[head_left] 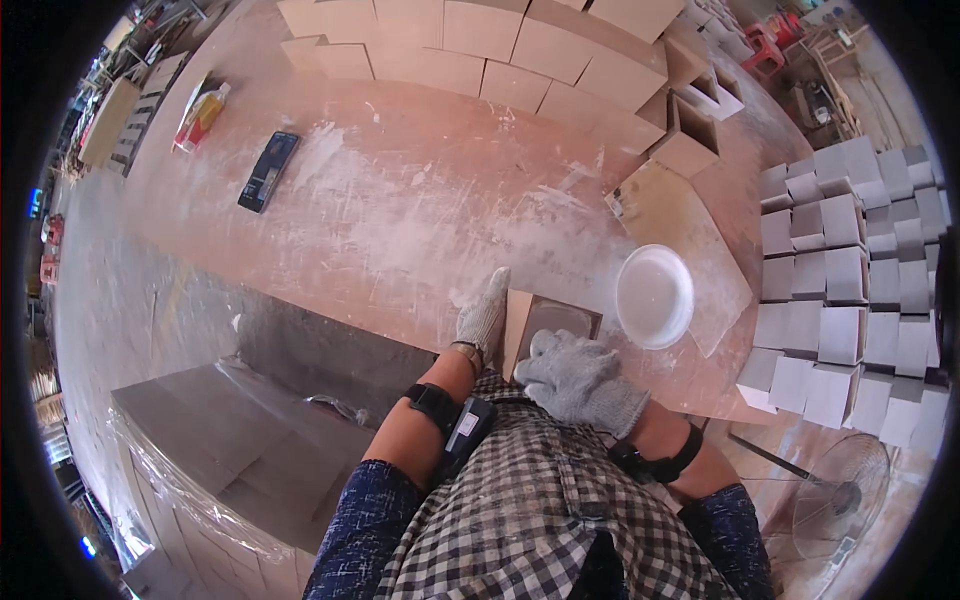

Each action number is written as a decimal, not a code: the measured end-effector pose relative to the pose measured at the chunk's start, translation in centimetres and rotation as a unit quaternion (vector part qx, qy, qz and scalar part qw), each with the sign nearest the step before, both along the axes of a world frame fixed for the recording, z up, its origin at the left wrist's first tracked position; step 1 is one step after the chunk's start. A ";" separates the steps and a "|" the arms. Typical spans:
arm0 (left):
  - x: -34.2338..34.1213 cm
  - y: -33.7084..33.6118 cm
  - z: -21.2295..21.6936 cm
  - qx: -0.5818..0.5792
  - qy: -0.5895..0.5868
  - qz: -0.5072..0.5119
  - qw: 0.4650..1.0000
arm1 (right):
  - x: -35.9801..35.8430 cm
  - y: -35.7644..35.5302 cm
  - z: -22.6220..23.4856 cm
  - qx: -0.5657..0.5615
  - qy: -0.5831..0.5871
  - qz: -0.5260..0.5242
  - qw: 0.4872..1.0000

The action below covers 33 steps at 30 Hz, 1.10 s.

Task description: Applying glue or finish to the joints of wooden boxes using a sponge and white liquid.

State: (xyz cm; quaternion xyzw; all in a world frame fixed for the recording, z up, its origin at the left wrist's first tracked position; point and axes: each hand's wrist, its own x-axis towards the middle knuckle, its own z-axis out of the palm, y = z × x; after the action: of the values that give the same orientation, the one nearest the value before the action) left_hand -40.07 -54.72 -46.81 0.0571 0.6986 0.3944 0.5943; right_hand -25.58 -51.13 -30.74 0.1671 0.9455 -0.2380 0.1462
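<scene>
Right in front of me on the worktable stands a small cardboard box (517, 322) with a tan side and a grey-brown upper part. My left hand (484, 318), in a pale knit glove, lies along the box's left side with its fingers stretched out flat. Over the near right part of the box is my right hand (583, 382), gloved in grey, its fingers curled in. Whether it grips anything is hidden by the knuckles. To the right of the box sits a round white bowl (655, 297) with something white in it.
A flat tan board (690, 225) lies under the bowl. Stacked tan boxes (500, 40) line the far edge; pale grey boxes (840, 240) rise at right. A phone (268, 172) and a red-yellow packet (203, 115) lie far left. Plastic-wrapped grey sheets (240, 430) stand near left, a fan (840, 495) near right.
</scene>
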 end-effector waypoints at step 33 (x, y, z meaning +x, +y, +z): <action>0.2 -0.2 -6.1 0.126 0.261 -0.162 0.943 | -0.6 5.7 1.2 0.242 -0.266 0.126 0.924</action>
State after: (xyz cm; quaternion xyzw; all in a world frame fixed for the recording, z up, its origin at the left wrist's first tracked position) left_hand -39.90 -54.93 -52.90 0.3449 0.7548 0.3492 0.4352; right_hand -26.22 -45.40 -29.59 0.1346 0.9138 0.0719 0.3764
